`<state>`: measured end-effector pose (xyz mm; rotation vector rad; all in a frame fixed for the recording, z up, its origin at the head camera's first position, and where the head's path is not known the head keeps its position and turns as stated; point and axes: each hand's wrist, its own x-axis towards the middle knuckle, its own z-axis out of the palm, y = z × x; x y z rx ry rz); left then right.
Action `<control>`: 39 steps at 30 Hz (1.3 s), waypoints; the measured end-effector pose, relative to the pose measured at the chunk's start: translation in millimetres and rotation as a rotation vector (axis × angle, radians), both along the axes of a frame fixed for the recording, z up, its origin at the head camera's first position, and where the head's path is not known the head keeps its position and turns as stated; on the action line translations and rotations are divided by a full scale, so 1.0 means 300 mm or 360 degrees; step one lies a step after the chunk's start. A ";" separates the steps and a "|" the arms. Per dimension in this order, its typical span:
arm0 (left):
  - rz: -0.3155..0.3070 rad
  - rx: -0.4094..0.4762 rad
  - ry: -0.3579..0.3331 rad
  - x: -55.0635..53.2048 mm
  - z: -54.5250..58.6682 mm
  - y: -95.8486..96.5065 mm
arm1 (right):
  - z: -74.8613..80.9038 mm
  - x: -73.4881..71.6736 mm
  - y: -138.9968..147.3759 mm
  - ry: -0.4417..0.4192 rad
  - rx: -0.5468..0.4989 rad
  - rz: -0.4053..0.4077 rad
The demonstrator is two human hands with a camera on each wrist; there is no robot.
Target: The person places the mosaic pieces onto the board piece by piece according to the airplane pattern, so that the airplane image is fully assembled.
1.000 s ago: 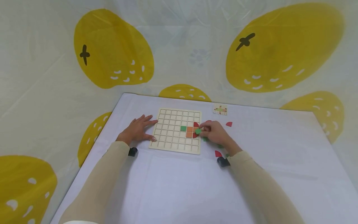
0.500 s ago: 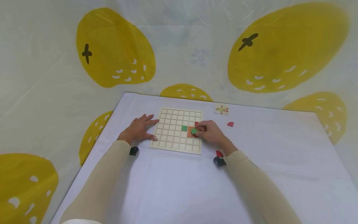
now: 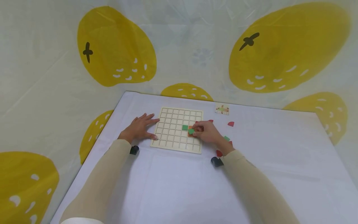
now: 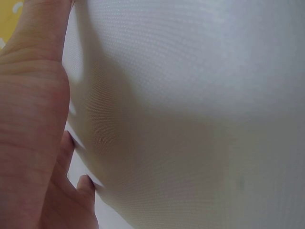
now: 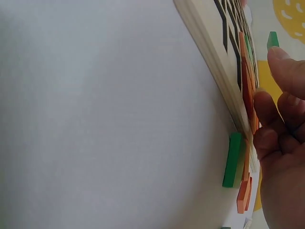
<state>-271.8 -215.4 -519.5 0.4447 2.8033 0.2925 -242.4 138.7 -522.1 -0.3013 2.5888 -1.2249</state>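
A pale wooden grid board (image 3: 173, 132) lies on the white table. My left hand (image 3: 139, 127) rests at its left edge with spread, straight fingers, thumb and a fingertip touching the rim. Above the board's right part, my right hand (image 3: 207, 131) pinches a small green tile (image 3: 191, 131), which also shows raised at the fingertips in the right wrist view. Beneath it, orange tiles (image 3: 190, 135) sit in the grid, partly hidden by the hand. Just left of them a green square tile (image 3: 185, 127) lies in a cell. A red piece (image 3: 197, 122) shows behind the fingers.
Right of the board lie red quarter-round pieces (image 3: 230, 123) and a loose green piece (image 3: 227, 138), some partly covered by the right arm. A small patterned card (image 3: 222, 109) is at the table's back edge. A lemon-print sheet (image 3: 184, 46) hangs behind.
My right hand has moved left over the board, carrying the green tile from its right edge to above the orange tiles. The left hand stays on the board's edge.
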 end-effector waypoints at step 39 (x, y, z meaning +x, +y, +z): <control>-0.0015 0.0038 0.0010 0.001 -0.002 -0.006 | -0.020 0.004 -0.112 0.0105 0.0078 -0.0065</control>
